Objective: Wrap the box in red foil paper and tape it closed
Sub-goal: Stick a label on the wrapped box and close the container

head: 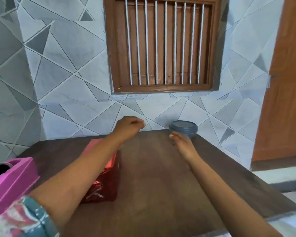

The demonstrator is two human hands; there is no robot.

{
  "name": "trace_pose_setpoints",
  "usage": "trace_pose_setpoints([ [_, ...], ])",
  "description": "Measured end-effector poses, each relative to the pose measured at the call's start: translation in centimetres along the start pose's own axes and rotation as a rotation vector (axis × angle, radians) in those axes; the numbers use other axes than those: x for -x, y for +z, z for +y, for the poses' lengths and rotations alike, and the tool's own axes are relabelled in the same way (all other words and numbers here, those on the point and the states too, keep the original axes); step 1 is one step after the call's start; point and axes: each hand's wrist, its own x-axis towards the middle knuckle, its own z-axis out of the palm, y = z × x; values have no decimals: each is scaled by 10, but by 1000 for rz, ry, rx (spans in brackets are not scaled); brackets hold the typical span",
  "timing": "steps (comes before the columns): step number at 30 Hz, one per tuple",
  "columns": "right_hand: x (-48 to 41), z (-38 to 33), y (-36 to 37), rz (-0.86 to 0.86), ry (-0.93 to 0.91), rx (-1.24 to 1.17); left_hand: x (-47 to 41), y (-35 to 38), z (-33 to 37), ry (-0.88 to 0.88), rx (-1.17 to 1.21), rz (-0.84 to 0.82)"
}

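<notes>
The worktop [161, 177] is dark brown wood with a dull grain. The foil paper [102, 185] is shiny red, with a pink surface at its far end. The holder [12, 182] is bright pink-magenta. The round container [184, 128] is dark grey-blue. The sleeve [24, 219] has a teal, red and white pattern. The wall [58, 74] has pale and dark grey triangles with white lines. The window shutter [162, 43] is reddish brown with white bars. The door [284, 82] is orange-brown.

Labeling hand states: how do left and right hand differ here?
Left hand is curled into a loose fist, raised near the wall; right hand is open with fingers extended, reaching toward the blue tub. Left forearm crosses over the red foil; right crosses bare table. Both hold nothing.
</notes>
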Motion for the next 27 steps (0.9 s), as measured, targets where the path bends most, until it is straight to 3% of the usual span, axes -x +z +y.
trace_pose_setpoints([
  [4, -34, 26, -49, 107, 64, 70, -45, 72, 11, -102, -32, -97],
  [10, -107, 71, -86, 125, 159, 145, -110, 162, -17, -211, 132, -123],
  [17, -204, 122, -90, 179, 277, 191, -181, 219, -66, -287, 247, -78],
  [27, -288, 151, -91, 235, 284, 144, -245, 259, -100, -308, 326, -121],
])
